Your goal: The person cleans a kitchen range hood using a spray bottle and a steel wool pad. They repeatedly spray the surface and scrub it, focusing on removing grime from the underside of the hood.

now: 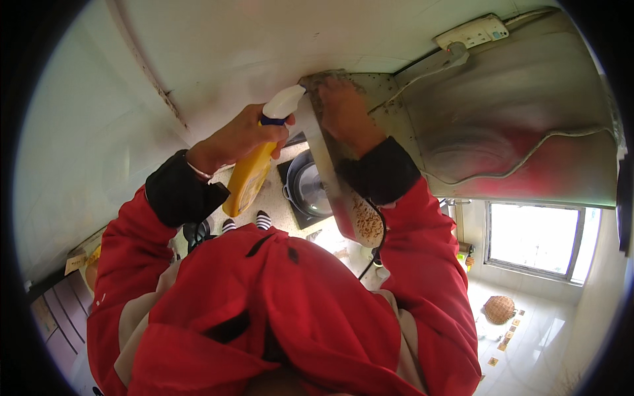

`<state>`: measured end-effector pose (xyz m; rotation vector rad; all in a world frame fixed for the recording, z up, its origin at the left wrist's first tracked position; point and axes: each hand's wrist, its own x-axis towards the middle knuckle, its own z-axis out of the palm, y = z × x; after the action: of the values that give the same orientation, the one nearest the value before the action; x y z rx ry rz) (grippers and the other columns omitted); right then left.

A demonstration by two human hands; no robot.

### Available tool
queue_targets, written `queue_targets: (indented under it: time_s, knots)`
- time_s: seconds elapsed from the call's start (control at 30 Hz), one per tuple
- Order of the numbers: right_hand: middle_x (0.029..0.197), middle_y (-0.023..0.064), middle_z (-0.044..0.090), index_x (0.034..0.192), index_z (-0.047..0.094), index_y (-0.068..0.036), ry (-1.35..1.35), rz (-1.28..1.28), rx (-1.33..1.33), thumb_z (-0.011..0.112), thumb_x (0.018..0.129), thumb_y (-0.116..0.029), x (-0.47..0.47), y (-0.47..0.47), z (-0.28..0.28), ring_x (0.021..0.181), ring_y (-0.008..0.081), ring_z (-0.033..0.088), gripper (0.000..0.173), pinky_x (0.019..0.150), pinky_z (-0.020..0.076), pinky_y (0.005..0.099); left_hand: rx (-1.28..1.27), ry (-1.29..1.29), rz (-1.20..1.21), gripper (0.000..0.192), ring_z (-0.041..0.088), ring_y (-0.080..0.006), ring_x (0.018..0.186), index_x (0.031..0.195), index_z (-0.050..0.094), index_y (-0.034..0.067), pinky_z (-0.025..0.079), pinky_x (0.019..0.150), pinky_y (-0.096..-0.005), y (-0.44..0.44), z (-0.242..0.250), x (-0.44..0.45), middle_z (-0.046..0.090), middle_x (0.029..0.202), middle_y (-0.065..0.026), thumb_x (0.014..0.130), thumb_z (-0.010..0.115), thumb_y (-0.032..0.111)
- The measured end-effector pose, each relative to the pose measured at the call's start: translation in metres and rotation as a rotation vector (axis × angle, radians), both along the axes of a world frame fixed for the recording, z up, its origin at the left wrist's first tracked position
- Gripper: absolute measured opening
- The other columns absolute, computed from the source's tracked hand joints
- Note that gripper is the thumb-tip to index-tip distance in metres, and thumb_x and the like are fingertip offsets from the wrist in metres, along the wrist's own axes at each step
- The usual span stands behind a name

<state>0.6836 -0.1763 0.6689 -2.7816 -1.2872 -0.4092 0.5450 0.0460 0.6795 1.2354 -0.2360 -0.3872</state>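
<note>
My left hand grips a yellow plastic spray bottle by the neck below its white trigger head. The bottle is tilted, its nozzle towards my other hand. My right hand reaches down onto the narrow, grimy top of what looks like a metal range hood, close to the wall. Blur and shade hide its fingertips, so whether it holds something small cannot be made out. Brown grease spots mark the near end of the hood.
A large stainless-steel duct cover rises at the right, with a grey cable across it. Above it, a white power strip holds a plug. Below are a lidded pan on a cooktop, a window and a woven basket.
</note>
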Motion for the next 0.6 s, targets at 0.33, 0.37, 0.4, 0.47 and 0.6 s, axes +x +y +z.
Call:
queue_targets:
  time_s: [0.33, 0.37, 0.4, 0.47, 0.6]
  knots:
    - [0.124, 0.0206, 0.059, 0.112, 0.061, 0.001, 0.242, 0.022, 0.006, 0.051, 0.077, 0.003, -0.028, -0.006, -0.005, 0.113, 0.0397, 0.054, 0.037, 0.098, 0.0438, 0.0438, 0.044, 0.0, 0.033, 0.035, 0.057, -0.0151, 0.065, 0.107, 0.054, 0.003, 0.046, 0.064, -0.0313, 0.016, -0.003, -0.011, 0.055, 0.074, -0.0035, 0.082, 0.062, 0.027]
    - [0.12, 0.0182, 0.059, 0.11, 0.061, 0.0, 0.13, 0.048, 0.072, 0.052, 0.076, 0.002, -0.029, -0.005, -0.006, 0.109, 0.039, 0.054, 0.035, 0.093, 0.0458, 0.0441, 0.043, -0.003, 0.039, 0.036, 0.057, -0.0151, 0.065, 0.107, 0.054, 0.003, 0.046, 0.064, -0.0314, 0.017, -0.004, -0.011, 0.055, 0.074, -0.0034, 0.082, 0.062, 0.028]
    - [0.117, 0.0159, 0.058, 0.108, 0.061, -0.001, 0.071, 0.076, 0.066, 0.054, 0.074, 0.002, -0.029, -0.003, -0.007, 0.105, 0.0382, 0.054, 0.034, 0.089, 0.0478, 0.0445, 0.041, -0.004, 0.044, 0.036, 0.056, -0.0152, 0.065, 0.107, 0.054, 0.003, 0.046, 0.064, -0.0315, 0.02, -0.007, -0.011, 0.055, 0.074, -0.0034, 0.082, 0.062, 0.028]
    - [0.113, 0.0133, 0.058, 0.108, 0.061, -0.002, -0.004, 0.106, 0.095, 0.056, 0.074, 0.001, -0.029, 0.001, -0.009, 0.102, 0.0374, 0.055, 0.035, 0.086, 0.0497, 0.0446, 0.057, -0.019, 0.056, 0.038, 0.055, -0.0152, 0.065, 0.108, 0.054, 0.003, 0.045, 0.065, -0.0317, 0.021, -0.01, -0.01, 0.055, 0.074, -0.0032, 0.081, 0.061, 0.029]
    - [0.115, 0.0132, 0.057, 0.112, 0.06, -0.002, 0.031, 0.13, 0.149, 0.057, 0.075, 0.001, -0.039, 0.005, -0.01, 0.103, 0.0373, 0.054, 0.037, 0.087, 0.049, 0.0436, 0.082, 0.002, 0.062, 0.039, 0.055, -0.0148, 0.065, 0.108, 0.055, 0.003, 0.045, 0.065, -0.0312, 0.028, -0.01, -0.013, 0.055, 0.074, -0.0033, 0.081, 0.061, 0.029]
